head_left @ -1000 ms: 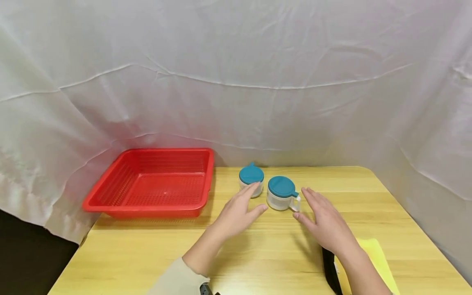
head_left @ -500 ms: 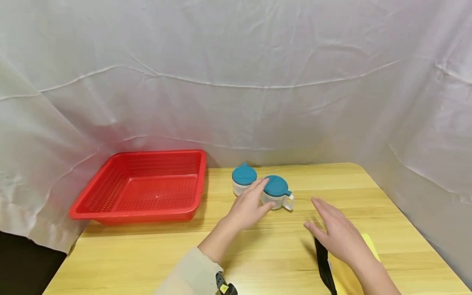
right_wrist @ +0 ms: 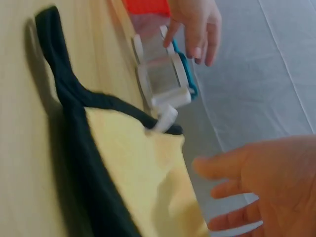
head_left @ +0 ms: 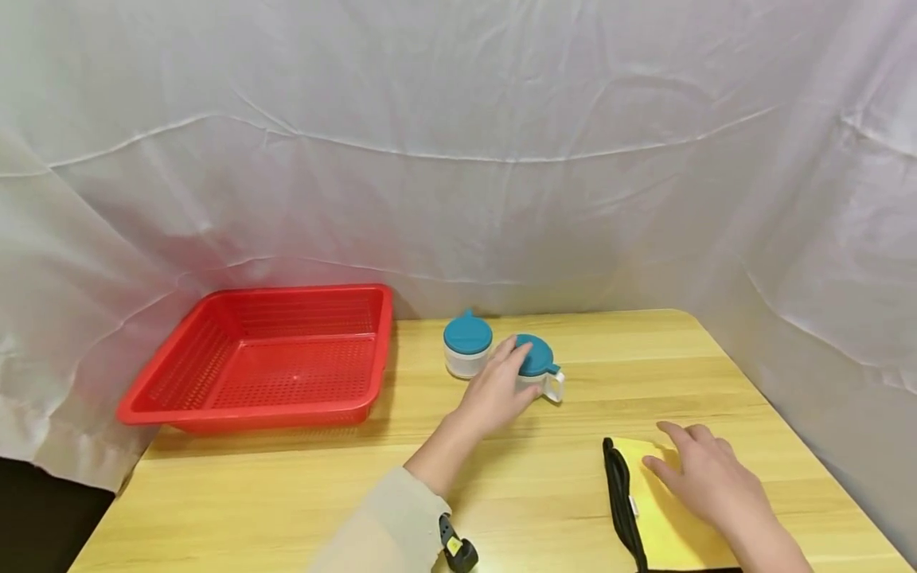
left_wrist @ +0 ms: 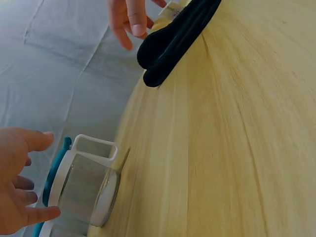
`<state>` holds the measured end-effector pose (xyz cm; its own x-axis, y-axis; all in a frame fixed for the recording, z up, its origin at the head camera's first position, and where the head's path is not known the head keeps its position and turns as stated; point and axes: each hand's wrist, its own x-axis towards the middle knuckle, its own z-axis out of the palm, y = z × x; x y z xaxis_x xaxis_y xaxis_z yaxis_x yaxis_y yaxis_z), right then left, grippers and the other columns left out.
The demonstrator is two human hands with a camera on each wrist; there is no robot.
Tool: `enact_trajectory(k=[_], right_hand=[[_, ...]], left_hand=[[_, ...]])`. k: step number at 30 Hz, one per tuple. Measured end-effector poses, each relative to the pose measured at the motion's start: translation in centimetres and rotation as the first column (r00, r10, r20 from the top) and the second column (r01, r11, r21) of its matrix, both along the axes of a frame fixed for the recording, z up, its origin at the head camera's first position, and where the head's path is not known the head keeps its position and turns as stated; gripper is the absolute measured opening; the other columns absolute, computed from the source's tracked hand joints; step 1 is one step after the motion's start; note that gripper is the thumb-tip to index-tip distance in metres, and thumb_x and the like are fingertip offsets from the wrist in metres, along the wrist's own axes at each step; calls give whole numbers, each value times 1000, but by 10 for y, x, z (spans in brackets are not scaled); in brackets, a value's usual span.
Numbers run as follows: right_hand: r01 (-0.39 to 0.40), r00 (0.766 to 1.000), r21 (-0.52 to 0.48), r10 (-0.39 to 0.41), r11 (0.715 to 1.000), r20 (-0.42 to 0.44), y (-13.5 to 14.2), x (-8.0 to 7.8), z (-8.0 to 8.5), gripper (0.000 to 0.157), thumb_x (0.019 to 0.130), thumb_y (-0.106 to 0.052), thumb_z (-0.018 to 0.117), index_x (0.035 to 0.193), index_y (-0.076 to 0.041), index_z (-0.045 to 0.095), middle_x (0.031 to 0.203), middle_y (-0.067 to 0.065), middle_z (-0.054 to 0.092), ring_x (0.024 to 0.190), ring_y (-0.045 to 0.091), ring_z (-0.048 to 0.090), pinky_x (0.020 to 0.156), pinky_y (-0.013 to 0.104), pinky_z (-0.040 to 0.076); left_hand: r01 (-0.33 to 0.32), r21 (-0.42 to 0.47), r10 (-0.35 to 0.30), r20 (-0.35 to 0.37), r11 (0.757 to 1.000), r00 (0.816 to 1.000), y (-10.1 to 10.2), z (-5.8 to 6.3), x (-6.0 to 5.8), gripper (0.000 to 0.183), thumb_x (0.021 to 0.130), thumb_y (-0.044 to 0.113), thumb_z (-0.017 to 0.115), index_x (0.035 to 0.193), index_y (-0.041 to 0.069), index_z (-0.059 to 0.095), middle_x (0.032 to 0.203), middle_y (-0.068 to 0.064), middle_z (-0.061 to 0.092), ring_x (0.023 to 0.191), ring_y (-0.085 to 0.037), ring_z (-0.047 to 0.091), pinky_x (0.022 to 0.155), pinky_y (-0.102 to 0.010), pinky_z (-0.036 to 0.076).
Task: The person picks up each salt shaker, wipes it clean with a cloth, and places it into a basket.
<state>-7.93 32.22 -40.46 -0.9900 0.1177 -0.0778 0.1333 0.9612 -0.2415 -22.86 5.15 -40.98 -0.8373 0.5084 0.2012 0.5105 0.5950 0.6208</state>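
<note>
Two clear jars with blue lids and white bands stand side by side on the table. The right jar (head_left: 539, 358) has a white handle. My left hand (head_left: 499, 395) hovers at its near left side, fingers spread; in the left wrist view a gap shows between thumb and the jar's lid (left_wrist: 55, 170). Some of that jar is hidden by the hand. The left jar (head_left: 467, 350) is just beyond my knuckles. My right hand (head_left: 716, 481) hangs loosely over a folded yellow cloth item (head_left: 669, 525) with black edging and a small white tag, gripping nothing.
A red plastic basket (head_left: 251, 418) with perforated sides stands at the back left of the wooden table (head_left: 301, 509). A pale curtain (head_left: 458, 215) hangs behind the table and along the sides. A black device is strapped at my left wrist.
My left hand has moved right, from the left jar to the right jar. My right hand has drawn back from the right jar, right and nearer, over the yellow cloth item. The jars have stayed put.
</note>
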Motion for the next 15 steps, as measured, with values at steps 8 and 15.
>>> enact_trajectory(k=[8,15], right_hand=[[41,982,-25,-36,999,185,29,-2,-4,95,84,-62,65,148,0,32,136,39,45,113,63,47,74,69,47],[11,990,-64,-1,998,144,31,-5,-14,86,83,-48,73,146,-1,38,133,35,52,113,59,51,77,67,48]], left_hand=[[-36,-60,36,-1,998,999,7,-8,-4,68,92,30,70,151,17,38,162,-16,21,149,-34,21,113,-52,38],[-113,-200,76,-184,973,980,13,-13,1,60,93,33,67,148,23,45,161,-9,26,146,-36,28,109,-49,44]])
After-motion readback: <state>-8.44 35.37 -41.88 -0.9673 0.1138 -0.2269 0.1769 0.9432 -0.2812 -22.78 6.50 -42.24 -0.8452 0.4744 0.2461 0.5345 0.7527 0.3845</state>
